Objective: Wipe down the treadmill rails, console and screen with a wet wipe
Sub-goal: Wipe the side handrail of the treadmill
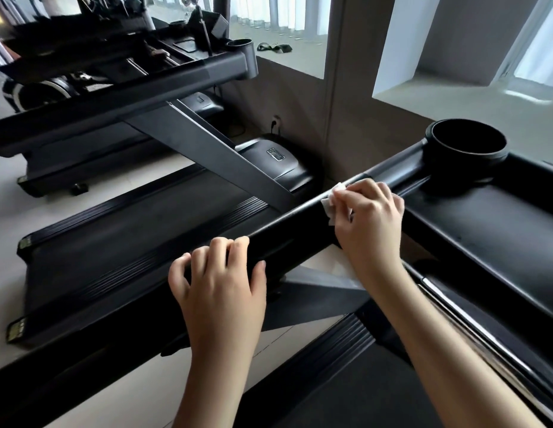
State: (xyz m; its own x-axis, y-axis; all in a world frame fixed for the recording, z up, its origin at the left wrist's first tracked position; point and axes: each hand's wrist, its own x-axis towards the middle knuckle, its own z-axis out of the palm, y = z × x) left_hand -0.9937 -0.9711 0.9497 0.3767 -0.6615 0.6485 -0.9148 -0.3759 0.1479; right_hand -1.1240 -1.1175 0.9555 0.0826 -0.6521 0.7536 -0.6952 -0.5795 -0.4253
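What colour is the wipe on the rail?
White; the wet wipe shows best in the head view, under the right hand on the black rail.

The left hand [219, 282] curls its fingers over the black treadmill handrail [287, 239]. Just beside it, the right hand [367, 214] holds a white wet wipe [329, 208] against the same rail, near the round cup holder [468, 143].

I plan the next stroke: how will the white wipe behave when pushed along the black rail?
The wipe looks thin and crumpled under the right hand, so probably floppy and apt to bunch. The rail looks smooth, so it likely slides easily.
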